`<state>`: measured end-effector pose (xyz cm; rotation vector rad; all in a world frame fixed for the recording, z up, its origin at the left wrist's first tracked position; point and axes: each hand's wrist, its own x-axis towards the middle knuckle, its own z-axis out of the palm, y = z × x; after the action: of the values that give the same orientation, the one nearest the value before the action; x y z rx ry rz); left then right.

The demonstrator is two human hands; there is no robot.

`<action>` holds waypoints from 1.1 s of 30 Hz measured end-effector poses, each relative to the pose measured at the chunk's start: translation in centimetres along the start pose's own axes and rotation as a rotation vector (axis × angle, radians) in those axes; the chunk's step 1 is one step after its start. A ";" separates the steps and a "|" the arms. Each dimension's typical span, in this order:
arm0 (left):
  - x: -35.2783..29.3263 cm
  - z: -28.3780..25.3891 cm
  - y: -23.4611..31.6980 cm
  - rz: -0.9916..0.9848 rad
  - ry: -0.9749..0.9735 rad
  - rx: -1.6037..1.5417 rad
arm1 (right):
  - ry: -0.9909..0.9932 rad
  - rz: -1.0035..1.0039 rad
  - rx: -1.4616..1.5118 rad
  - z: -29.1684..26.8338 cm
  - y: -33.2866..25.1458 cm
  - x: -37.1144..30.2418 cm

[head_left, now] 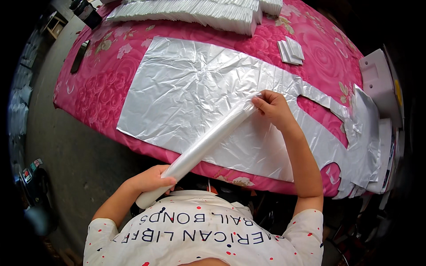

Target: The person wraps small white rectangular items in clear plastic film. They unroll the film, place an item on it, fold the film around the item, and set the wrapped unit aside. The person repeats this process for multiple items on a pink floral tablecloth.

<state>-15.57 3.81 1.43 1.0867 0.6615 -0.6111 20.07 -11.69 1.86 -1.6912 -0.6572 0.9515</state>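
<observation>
A long, narrow strip of shiny white plastic film (211, 138), folded or rolled lengthwise, slants across my front from lower left to upper right. Its lower part is wrapped in my left hand (153, 178), close to my shirt, with the end sticking out below. At the upper end, my right hand (274, 108) pinches the film between thumb and fingers. Beneath the strip, large flat silvery-white plastic carrier bags (171, 82) lie on the table, creased, with cut-out handle loops toward the right. I cannot tell how many layers there are.
A pink floral cloth (104, 95) covers the table. Along the far edge run rows of folded white plastic packets (191, 15); a few more packets (291, 51) lie at the far right. A phone (80, 56) and a dark bottle (85, 13) are at left, a white plastic container (378, 84) at right.
</observation>
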 end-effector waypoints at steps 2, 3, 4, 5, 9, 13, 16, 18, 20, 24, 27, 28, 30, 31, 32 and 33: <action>-0.6 -0.3 0.1 -0.035 -0.038 0.029 | 0.158 -0.031 -0.050 -3.1 0.5 0.1; -0.9 -0.6 0.1 -0.052 -0.058 0.046 | 0.241 -0.062 -0.044 -4.9 0.7 0.0; -1.2 -1.1 0.0 -0.064 -0.092 0.064 | 0.313 -0.055 -0.076 -7.2 1.4 -0.1; -1.6 -1.7 -0.2 -0.079 -0.126 0.080 | 0.374 -0.046 -0.125 -9.2 1.6 -0.6; -2.6 -5.4 -0.7 -0.046 -0.214 0.364 | 0.570 -0.036 -0.276 -17.5 4.2 -2.9; -3.0 -6.3 3.4 -0.091 -0.233 0.641 | 0.609 -0.011 -0.255 -20.0 5.1 -3.7; -1.6 -4.0 8.8 0.168 -0.201 0.887 | 0.524 -0.024 -0.205 -17.7 4.1 -2.8; 0.5 -1.9 12.2 0.339 -0.125 1.096 | 0.443 -0.037 -0.168 -15.1 3.2 -1.9; 2.8 0.5 15.0 0.460 -0.026 1.279 | 0.361 -0.041 -0.160 -12.8 2.2 -1.0; 7.1 2.7 16.5 0.677 0.241 1.578 | 0.223 0.030 -0.195 -9.5 0.4 1.4; 9.4 3.7 15.3 1.369 0.381 1.468 | 0.216 0.081 -0.234 -9.2 -0.6 1.9; 9.4 3.9 14.4 1.461 0.239 1.401 | 0.202 0.087 -0.227 -9.3 -0.5 2.1; 8.8 3.9 12.6 1.522 -0.001 1.565 | 0.186 0.099 -0.232 -9.6 -0.1 2.5; 9.0 4.0 11.9 1.496 -0.114 1.570 | 0.176 0.107 -0.218 -9.8 0.0 2.6; 9.4 4.1 11.5 1.432 -0.135 1.584 | 0.166 0.114 -0.205 -9.9 0.0 2.6; 9.8 4.4 11.3 1.366 -0.154 1.596 | 0.154 0.122 -0.191 -9.9 0.0 2.7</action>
<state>-0.07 2.40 2.26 2.4872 -1.0045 0.1605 29.90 -14.68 2.58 -1.9715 -0.5620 0.8535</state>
